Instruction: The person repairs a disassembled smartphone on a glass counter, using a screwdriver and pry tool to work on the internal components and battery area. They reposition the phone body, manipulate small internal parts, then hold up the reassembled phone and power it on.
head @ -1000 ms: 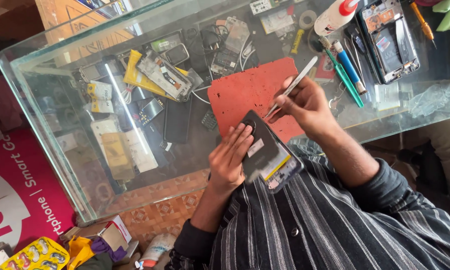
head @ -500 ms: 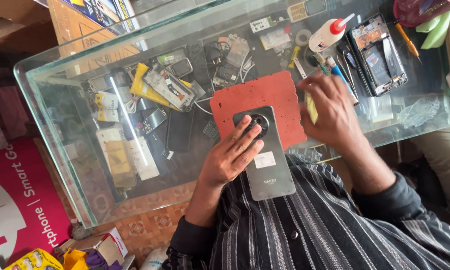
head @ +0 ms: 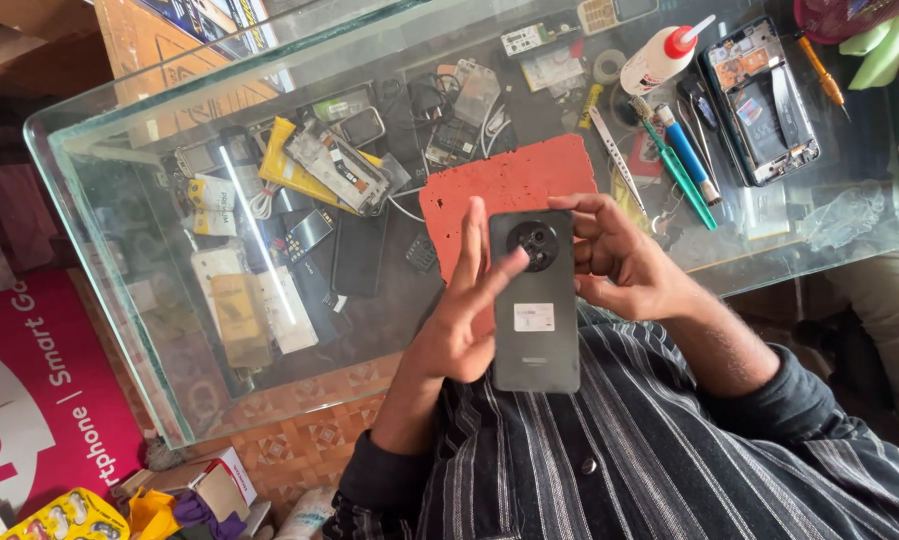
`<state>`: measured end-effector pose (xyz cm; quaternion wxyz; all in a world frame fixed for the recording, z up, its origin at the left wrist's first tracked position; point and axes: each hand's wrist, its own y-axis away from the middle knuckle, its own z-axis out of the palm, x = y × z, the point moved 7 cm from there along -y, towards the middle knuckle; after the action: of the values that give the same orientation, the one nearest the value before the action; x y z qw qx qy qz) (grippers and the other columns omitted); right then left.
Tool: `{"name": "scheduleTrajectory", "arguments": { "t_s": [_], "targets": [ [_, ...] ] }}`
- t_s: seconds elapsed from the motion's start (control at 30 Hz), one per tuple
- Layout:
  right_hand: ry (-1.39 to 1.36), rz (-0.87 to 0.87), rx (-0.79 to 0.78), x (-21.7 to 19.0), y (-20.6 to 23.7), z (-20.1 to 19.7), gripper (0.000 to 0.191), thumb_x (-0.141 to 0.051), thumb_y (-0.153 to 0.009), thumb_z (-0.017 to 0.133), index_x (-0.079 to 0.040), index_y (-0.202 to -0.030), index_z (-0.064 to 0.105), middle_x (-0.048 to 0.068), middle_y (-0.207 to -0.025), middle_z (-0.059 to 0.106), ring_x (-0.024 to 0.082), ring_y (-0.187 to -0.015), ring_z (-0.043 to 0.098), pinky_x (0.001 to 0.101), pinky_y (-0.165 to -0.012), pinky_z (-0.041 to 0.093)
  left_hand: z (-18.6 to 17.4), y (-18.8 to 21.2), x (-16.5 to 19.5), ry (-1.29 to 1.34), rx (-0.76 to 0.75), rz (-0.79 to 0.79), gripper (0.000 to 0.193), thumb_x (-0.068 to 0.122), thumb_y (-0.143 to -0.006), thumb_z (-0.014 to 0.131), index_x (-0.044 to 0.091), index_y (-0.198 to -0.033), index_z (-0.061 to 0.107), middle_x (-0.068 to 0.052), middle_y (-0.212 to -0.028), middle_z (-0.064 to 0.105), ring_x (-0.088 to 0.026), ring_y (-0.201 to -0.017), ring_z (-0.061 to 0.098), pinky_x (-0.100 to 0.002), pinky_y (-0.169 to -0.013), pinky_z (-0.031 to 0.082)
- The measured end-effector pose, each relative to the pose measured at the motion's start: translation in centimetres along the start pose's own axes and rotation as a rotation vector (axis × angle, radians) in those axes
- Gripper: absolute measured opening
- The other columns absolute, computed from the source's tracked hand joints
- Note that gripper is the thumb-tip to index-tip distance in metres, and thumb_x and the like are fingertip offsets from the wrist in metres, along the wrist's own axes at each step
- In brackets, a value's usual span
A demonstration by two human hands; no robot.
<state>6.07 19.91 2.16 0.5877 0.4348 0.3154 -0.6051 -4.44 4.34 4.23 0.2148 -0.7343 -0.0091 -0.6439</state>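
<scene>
Hands [head: 530,290] around smooth rectangular grey phone [head: 535,320]

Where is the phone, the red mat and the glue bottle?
phone [head: 535,330]: head view, middle of its dark back.
red mat [head: 515,185]: head view, bare upper part.
glue bottle [head: 655,65]: head view, white body.

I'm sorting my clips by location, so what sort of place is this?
Most likely a phone repair counter. Both hands hold a dark smartphone back-up over a red work mat on a glass counter. An opened phone, a glue bottle and loose phone parts lie around it.
</scene>
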Motion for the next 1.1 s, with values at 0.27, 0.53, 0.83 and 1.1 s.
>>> {"name": "scheduleTrajectory", "arguments": {
  "t_s": [0.27, 0.53, 0.83, 1.1],
  "targets": [
    [0.265, -0.060, 0.221, 0.7, 1.0, 0.0, 0.063, 0.011, -0.086, 0.065, 0.000, -0.140, 0.034, 0.019, -0.129, 0.061, 0.023, -0.112, 0.071, 0.0319, -0.084, 0.062, 1.1, -1.6, 2.3, -0.123, 0.100, -0.271, 0.135, 0.038, -0.076, 0.089, -0.005, -0.162, -0.005, -0.035, -0.168, 0.013, -0.047, -0.158, 0.020, -0.050, -0.125, 0.029],
    [0.432, -0.145, 0.361, 1.3, 1.9, -0.3, 0.054, 0.011, -0.082, 0.066, 0.004, -0.130, 0.042, 0.015, -0.113, 0.069, 0.019, -0.100, 0.074, 0.0292, -0.085, 0.060, 1.5, -2.9, 2.5, -0.410, 0.136, -0.312, 0.109, 0.015, -0.076, 0.080, -0.008, -0.161, 0.016, -0.034, -0.152, 0.045, -0.049, -0.138, 0.056, -0.049, -0.109, 0.053],
    [0.618, -0.406, 0.375, 0.1, 2.2, 0.4, 0.040, 0.012, -0.082, 0.066, 0.011, -0.116, 0.045, 0.020, -0.113, 0.071, 0.018, -0.102, 0.073, 0.0295, -0.086, 0.065, 0.9, -2.6, 2.6, -0.333, 0.114, -0.302, 0.101, 0.015, -0.073, 0.069, -0.012, -0.159, 0.023, -0.033, -0.151, 0.047, -0.046, -0.141, 0.057, -0.047, -0.116, 0.051],
    [0.812, -0.513, 0.427, -0.7, 2.6, 0.7, 0.028, 0.012, -0.084, 0.063, 0.015, -0.110, 0.052, 0.017, -0.094, 0.075, 0.015, -0.082, 0.076, 0.0244, -0.068, 0.059, 0.7, -2.8, 3.2, -0.271, 0.073, -0.320, 0.100, 0.014, -0.072, 0.069, -0.011, -0.159, 0.026, -0.031, -0.152, 0.049, -0.045, -0.143, 0.056, -0.046, -0.116, 0.050]
  ]
}}
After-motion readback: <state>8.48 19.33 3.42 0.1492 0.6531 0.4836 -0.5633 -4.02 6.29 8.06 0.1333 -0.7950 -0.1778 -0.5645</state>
